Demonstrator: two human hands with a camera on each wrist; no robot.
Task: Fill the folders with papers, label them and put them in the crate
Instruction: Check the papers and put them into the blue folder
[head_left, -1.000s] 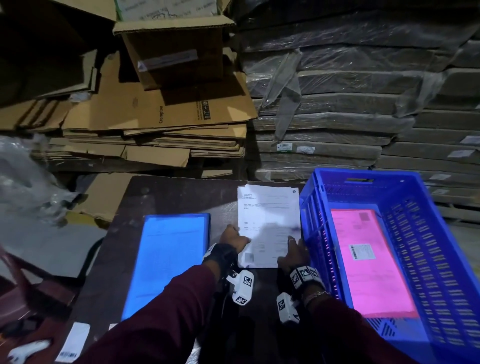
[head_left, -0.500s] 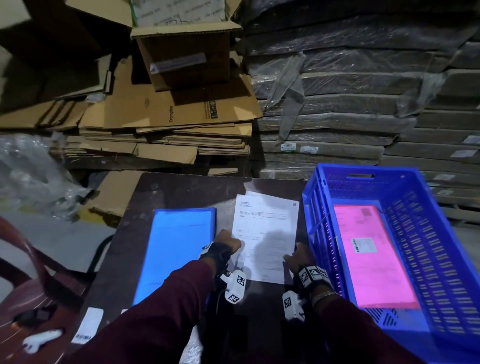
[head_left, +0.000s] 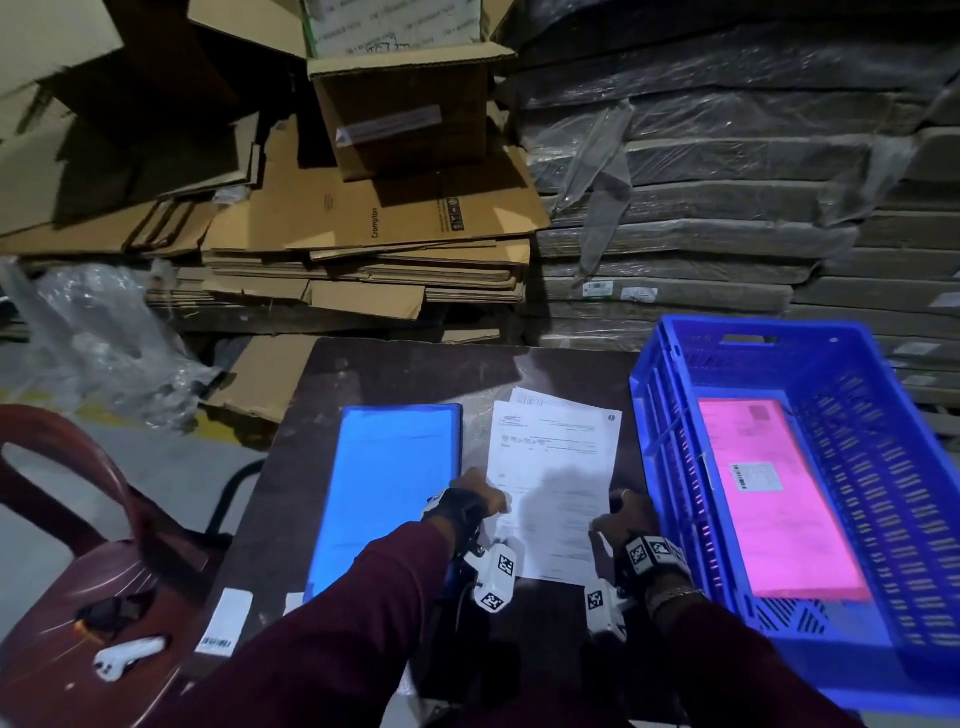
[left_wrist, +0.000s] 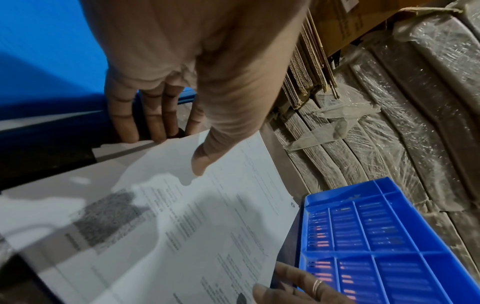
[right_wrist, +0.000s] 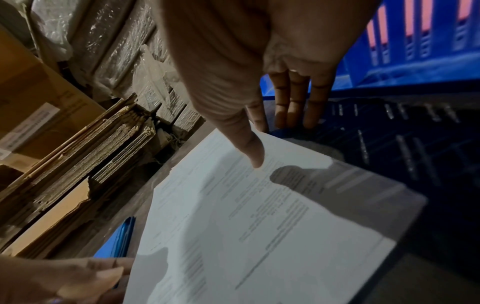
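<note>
Both hands, left (head_left: 480, 501) and right (head_left: 626, 519), pinch the papers (head_left: 553, 483) thumb-over, fingers beneath, so I'd lift level and swing toward nine o'clock onto the folder (head_left: 387, 499), crate (head_left: 670, 467) at three.

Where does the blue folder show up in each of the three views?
Head: the blue folder lies flat on the table, lower centre-left, left of the papers.
Left wrist: it fills the upper left corner, behind the left hand's fingers.
Right wrist: only a thin blue edge shows at lower left, beside the papers.
Shared landmark: the blue crate, right of the papers.
</note>
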